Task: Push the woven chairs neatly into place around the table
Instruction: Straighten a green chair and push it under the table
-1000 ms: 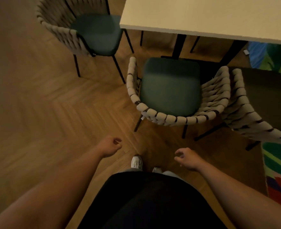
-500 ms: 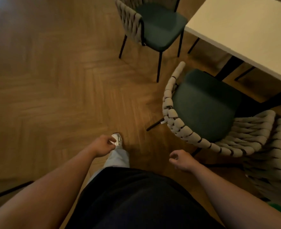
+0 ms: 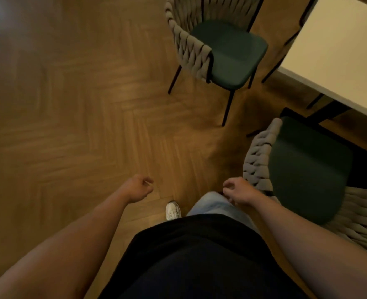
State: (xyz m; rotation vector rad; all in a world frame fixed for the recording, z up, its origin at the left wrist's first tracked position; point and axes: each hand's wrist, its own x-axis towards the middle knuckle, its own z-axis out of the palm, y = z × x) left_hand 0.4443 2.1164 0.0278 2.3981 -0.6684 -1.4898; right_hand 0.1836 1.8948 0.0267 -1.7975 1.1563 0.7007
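A woven chair (image 3: 225, 50) with a dark green seat stands ahead, pulled out from the corner of the pale table (image 3: 340, 57). A second woven chair (image 3: 307, 169) sits at the right, its seat partly under the table edge. My left hand (image 3: 138, 188) hangs over the floor with fingers loosely curled, holding nothing. My right hand (image 3: 238, 190) hovers beside the near chair's woven back, fingers loosely curled, and I cannot tell whether it touches the chair.
Herringbone wood floor (image 3: 81, 115) spreads across the left and middle. My white shoe (image 3: 173, 210) and light trouser leg show below the hands. Black table legs (image 3: 325, 108) stand beyond the near chair.
The view has swung left and I have stepped along the table. The near chair slid to the right edge, and the far chair now sits ahead. Both hands stay empty.
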